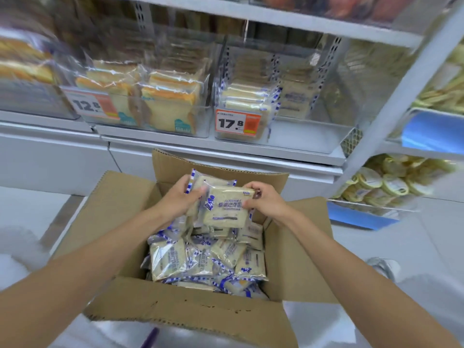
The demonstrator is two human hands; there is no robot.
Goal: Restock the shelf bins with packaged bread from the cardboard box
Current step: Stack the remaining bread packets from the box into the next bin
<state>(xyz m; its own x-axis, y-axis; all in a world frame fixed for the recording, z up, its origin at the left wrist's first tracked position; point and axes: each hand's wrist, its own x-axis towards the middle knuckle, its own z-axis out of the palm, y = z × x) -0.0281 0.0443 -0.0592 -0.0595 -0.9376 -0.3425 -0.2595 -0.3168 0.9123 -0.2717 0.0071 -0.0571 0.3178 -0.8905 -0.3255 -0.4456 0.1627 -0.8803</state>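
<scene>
Pale shop floor (30, 202) lies under an open cardboard box (190, 310), whose flaps are folded outward on all four sides. Inside it, loose bread packets (200, 262) in clear wrap with blue-and-white edges lie heaped at all angles. Just above the heap, at the far end of the box, both hands grip a small stack of the same packets (226, 204). The left hand (180, 199) curls round the stack's left edge and the right hand (263, 199) pinches its right edge, printed face up.

Beyond the box stands a white shelf (226, 151) carrying clear bins. The bin (301, 136) with a 17.8 price tag (237, 123) has matching packets stacked at its left side. Beside it on the left, another bin (150, 126) tagged 12.8 (91, 105) holds sliced toast in bags. Far right, blurred, a lower rack holds round yellow packs (381, 184).
</scene>
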